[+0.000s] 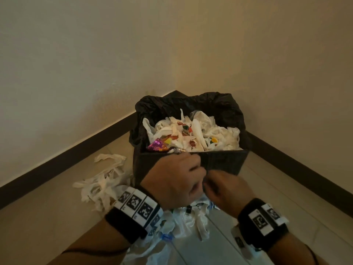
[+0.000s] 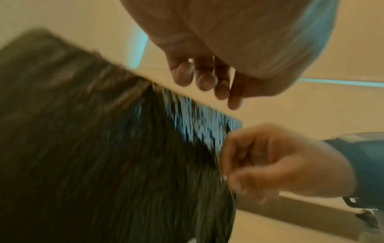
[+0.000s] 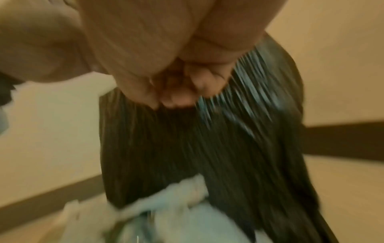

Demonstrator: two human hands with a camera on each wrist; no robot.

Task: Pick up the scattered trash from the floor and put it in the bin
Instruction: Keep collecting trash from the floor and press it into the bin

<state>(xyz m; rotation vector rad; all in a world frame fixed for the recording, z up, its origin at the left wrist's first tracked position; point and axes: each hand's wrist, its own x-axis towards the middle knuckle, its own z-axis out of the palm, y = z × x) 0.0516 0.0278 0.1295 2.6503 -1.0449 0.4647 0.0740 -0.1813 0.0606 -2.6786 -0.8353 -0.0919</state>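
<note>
Fingers of the left hand (image 1: 172, 180) are curled downward just below centre of the head view, over the near rim of the bin, and whether they hold anything I cannot tell; in the blurred left wrist view they hang loosely bent with nothing plainly between them. Beside it, to the right, the right hand (image 1: 225, 188) has its fingers bent tight with fingertips drawn together as if pinching, but what they grip is hidden or too blurred to make out. Both wrists wear black bands with square printed markers (image 1: 137, 205). Touching the hands from behind, the bin (image 1: 225, 161), dark and lined with a black bag (image 1: 172, 106), stands in the corner of the room at centre frame, heaped with white crumpled paper and coloured wrappers (image 1: 191, 134). White shredded trash (image 1: 103, 186) lies on the floor at the bin's left, and pale plastic bags (image 1: 183, 226) lie under the wrists at lower centre.
</note>
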